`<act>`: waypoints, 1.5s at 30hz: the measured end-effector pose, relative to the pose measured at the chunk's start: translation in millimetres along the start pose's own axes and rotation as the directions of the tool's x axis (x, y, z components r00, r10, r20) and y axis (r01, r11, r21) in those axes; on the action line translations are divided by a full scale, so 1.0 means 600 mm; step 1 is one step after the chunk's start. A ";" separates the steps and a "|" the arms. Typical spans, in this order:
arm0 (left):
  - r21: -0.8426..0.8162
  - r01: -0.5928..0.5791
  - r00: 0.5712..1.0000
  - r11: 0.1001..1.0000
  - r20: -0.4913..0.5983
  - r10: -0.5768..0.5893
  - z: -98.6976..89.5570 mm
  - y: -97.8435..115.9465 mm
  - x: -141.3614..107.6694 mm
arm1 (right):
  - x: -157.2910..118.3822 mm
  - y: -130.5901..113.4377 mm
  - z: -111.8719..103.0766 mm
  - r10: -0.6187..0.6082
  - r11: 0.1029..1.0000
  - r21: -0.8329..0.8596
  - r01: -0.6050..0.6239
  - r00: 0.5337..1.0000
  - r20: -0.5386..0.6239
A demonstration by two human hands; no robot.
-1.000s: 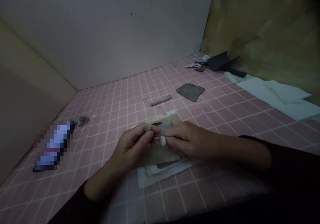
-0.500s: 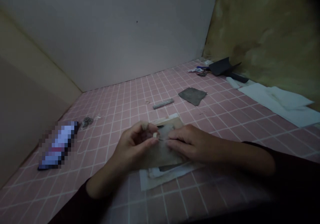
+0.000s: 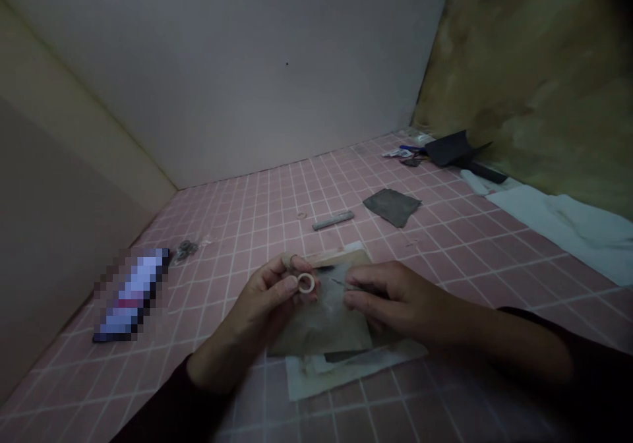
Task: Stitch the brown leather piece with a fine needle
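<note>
A pale ring [image 3: 306, 283] is pinched between the thumb and fingers of my left hand [image 3: 271, 291], its round opening facing me. In my right hand [image 3: 390, 291] is a thin pointed tool [image 3: 340, 282], its tip directed left toward the ring but apart from it. Most of the tool is hidden by my fingers, so its exact kind is unclear. Below both hands lies a worn grey-brown sheet [image 3: 321, 327], stacked on whitish paper [image 3: 316, 383].
Beyond the hands lie a grey stick [image 3: 333, 221], a dark square sheet [image 3: 392, 207] and another pale ring [image 3: 301, 215]. A blurred-out phone-like object [image 3: 132, 295] and a small clear bag [image 3: 186, 250] are at left. A black dustpan-like piece [image 3: 448, 149] and white sheets [image 3: 564, 215] sit at right.
My left hand has turned the ring so its opening now faces me. My right hand has drawn away to the right, and the tool's tip is apart from the ring.
</note>
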State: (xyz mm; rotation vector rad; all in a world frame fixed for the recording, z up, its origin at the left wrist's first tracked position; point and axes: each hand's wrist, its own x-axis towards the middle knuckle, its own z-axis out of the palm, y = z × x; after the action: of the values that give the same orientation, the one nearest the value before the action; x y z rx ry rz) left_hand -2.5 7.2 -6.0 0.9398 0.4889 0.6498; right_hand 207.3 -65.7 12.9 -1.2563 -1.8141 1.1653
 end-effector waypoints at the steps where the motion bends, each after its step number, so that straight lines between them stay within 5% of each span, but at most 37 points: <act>1: -0.007 0.000 1.000 1.000 0.004 0.000 -0.001 0.001 0.000 | 0.000 -0.001 -0.001 0.025 0.997 0.076 -0.027 1.000 0.017; 6: -0.010 0.035 0.999 0.999 -0.022 -0.036 -0.001 0.005 0.002 | 0.005 -0.001 -0.010 0.112 0.932 0.334 -0.141 0.988 0.103; 11: -0.011 0.050 0.998 0.999 -0.041 -0.050 -0.002 0.000 0.004 | 0.009 0.006 -0.009 0.156 0.903 0.399 -0.160 0.987 0.042; 22: 0.034 0.008 0.999 0.999 0.045 -0.010 0.004 -0.020 0.004 | -0.001 0.004 0.006 0.044 0.976 0.214 -0.028 0.997 -0.069; 31: 0.128 0.061 0.998 0.990 -0.039 -0.057 0.047 -0.022 0.018 | -0.001 0.008 0.010 -0.195 0.980 -0.052 0.190 0.972 -0.133; 35: 0.145 0.029 0.997 0.989 -0.076 -0.018 0.051 -0.013 0.027 | 0.005 0.012 -0.001 -0.135 0.989 0.025 0.145 0.965 -0.227; 38: 0.219 -0.070 0.989 0.973 -0.115 0.097 0.050 0.000 0.026 | 0.012 0.016 -0.012 -0.035 0.964 0.245 0.106 0.961 -0.276; 41: 0.376 -0.190 0.979 0.907 0.003 0.204 0.048 0.017 0.017 | 0.020 0.019 -0.018 0.028 0.885 0.457 0.091 0.968 -0.248; 45: 0.606 -0.304 0.945 0.735 0.288 0.154 0.051 0.038 0.007 | 0.023 0.022 -0.017 0.014 0.851 0.518 0.087 0.982 -0.189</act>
State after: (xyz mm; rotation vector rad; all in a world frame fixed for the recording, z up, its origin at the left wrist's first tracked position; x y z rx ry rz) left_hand 13.6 2.4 28.5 1.7408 0.4015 0.5947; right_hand 216.2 -47.4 5.0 -0.9620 -1.2519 1.3531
